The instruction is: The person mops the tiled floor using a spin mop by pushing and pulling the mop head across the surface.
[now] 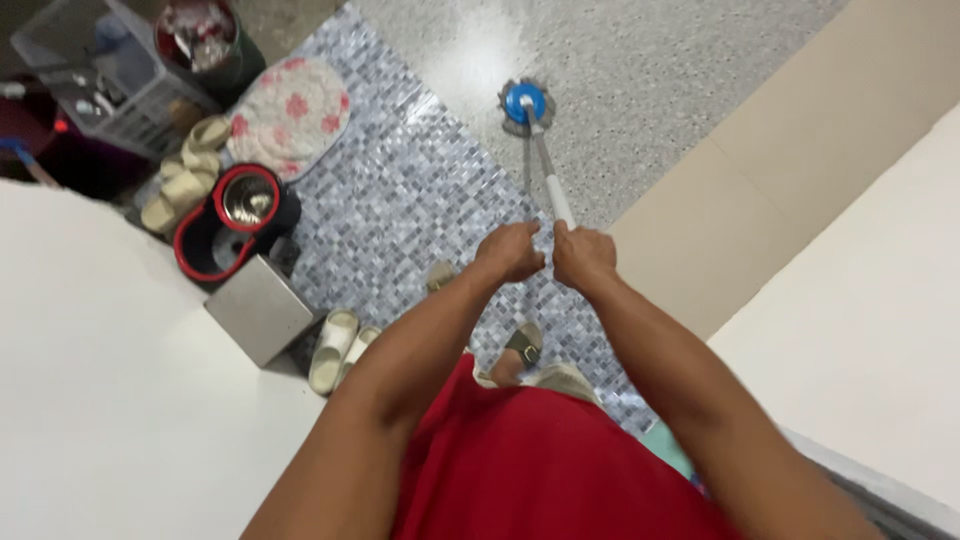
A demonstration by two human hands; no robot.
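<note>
The spin mop (526, 105), head far out on the speckled floor (640, 70), is gripped by my left hand (511, 251) and right hand (583, 254) closed on its pole, and the wet shine could slip my sandal (523, 343).

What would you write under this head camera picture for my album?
Both hands, left hand and right hand, grip a mop handle, its blue mop head on speckled floor.
</note>
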